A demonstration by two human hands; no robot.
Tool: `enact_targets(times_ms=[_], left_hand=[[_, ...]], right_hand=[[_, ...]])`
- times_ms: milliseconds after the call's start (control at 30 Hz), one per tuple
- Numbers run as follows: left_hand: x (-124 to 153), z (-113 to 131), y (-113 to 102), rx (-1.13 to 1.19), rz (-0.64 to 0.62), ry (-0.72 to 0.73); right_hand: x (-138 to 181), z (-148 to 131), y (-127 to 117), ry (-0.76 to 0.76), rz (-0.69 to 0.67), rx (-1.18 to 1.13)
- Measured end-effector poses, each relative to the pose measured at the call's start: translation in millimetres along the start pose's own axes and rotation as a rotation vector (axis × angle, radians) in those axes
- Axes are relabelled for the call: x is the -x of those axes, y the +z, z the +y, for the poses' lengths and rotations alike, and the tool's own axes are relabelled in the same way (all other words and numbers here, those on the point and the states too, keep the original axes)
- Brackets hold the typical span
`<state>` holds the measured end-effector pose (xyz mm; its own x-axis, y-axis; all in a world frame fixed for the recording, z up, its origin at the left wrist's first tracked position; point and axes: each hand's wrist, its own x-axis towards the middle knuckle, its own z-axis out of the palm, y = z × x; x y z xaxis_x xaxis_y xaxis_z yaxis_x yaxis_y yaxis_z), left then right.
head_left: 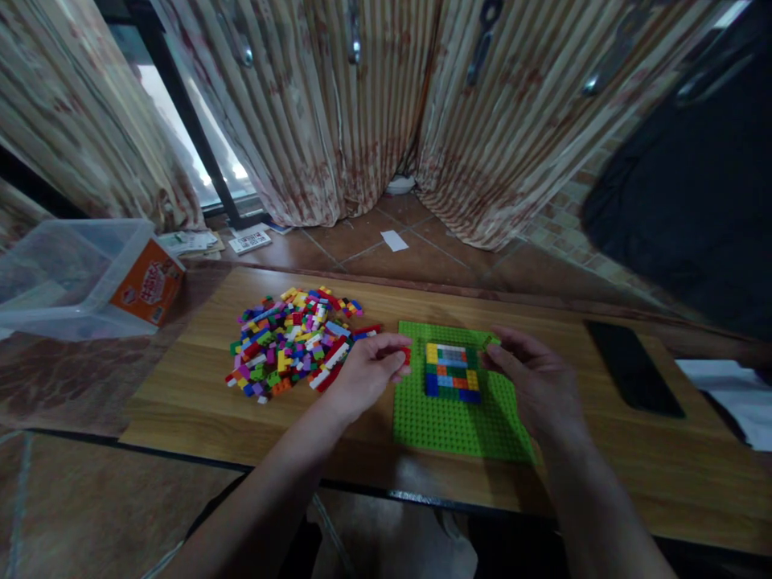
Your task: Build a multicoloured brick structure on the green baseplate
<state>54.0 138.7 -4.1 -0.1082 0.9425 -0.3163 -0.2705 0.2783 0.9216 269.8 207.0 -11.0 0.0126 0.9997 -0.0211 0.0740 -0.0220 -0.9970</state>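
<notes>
Wooden worktop [181, 394] carries everything. Clear plastic bin [66, 273] off its left end, black phone [633, 366] at right. Green baseplate [446, 422] lies flat at centre, multicoloured brick patch [452, 371] built on its far part. Loose brick pile [295, 338] just left of baseplate. Left hand [367, 371] pinches small red brick [408, 355] at baseplate's left edge. Right hand [534, 378] curled at patch's right edge; hold unclear.

Nothing could be read from where I stood. The orange label [148, 291] on the clear plastic bin [66, 273] bore white lettering and a small emblem, too blurred to make out. A white card [249, 240] on the floor carried square code patterns, equally illegible.
</notes>
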Motion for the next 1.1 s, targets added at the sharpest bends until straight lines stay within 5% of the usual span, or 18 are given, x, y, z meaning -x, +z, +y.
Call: enact_targets(times_ms=[300, 533, 1100], left_hand=[[-8.6, -10.9, 7.0, -0.043, -0.025, -0.04], [-11.3, -17.1, 3.6, -0.18, -0.067, 0.075], [-11.8, -19.6, 2.3, -0.234, -0.111, 0.127]], right_hand=[[4.6, 15.4, -12.2, -0.11, -0.161, 0.312], [12.5, 14.2, -6.0, -0.361, -0.313, 0.602], [15.4, 15.9, 5.6, -0.48, -0.37, 0.684]])
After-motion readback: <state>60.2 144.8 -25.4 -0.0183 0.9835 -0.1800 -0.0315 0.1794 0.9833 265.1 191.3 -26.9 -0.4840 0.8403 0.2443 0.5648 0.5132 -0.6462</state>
